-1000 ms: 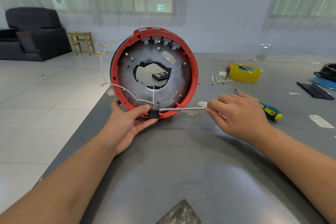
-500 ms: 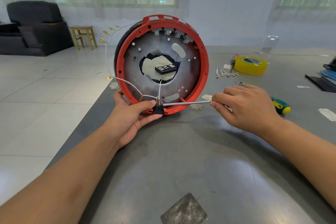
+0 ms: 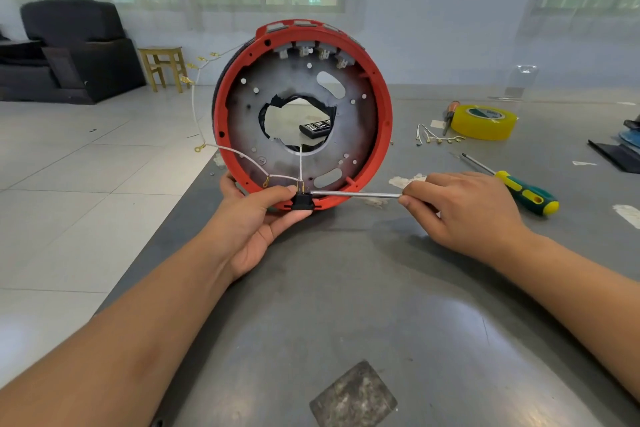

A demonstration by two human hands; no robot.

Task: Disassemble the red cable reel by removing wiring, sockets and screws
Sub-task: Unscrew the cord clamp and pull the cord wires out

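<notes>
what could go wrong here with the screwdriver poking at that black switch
The screwdriver tip sits right beside the left hand thumb on the black switch; a slip could jab it. The cable reel stands on its rim, steadied only by that hand, so prying may roll it. The white wires could tear.

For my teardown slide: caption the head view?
Left hand steadies the red reel while right hand works a metal rod at its black switch.

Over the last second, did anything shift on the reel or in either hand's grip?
Nothing clearly moved; the view shifted with the head. The left hand still grips the black switch at the red reel rim, and the right hand still holds the metal shaft against it. The screwdriver stayed on the table.
</notes>
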